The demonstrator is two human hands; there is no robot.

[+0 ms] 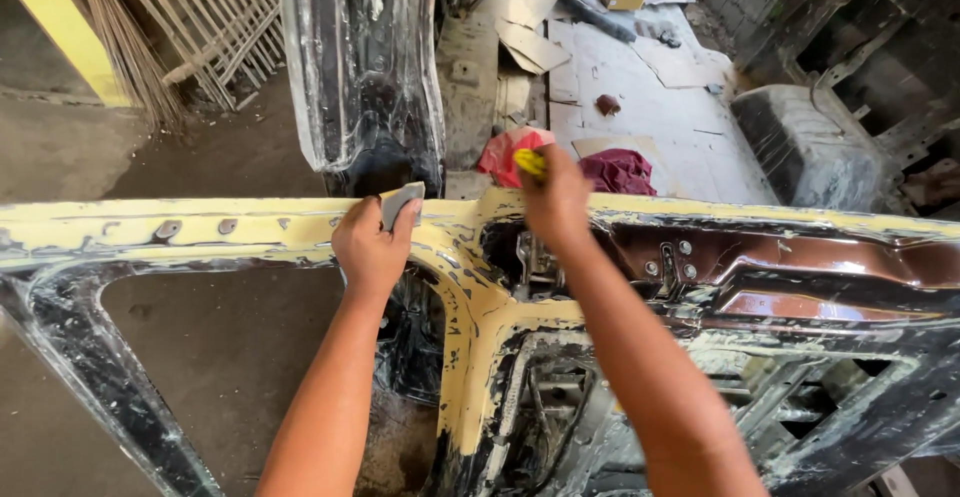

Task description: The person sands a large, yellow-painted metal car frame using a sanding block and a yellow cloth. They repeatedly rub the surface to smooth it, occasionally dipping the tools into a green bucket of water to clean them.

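Observation:
A car door frame [250, 229] lies across the view, its top edge coated in pale yellow filler with dark wet metal below. My left hand [372, 247] grips a small grey sanding block [401, 201] pressed against the yellow upper edge near the middle pillar. My right hand [556, 197] is just to the right, closed around a small yellow object [530, 163] held at the top edge of the frame. Both forearms reach up from the bottom of the view.
A second upright door panel [360, 67] stands behind the frame. Red and maroon rags [598, 165] lie on the floor beyond. Cardboard sheets [640, 67] cover the ground at back. Metal grilles [200, 17] lean at upper left; a stripped vehicle shell [850, 87] is at right.

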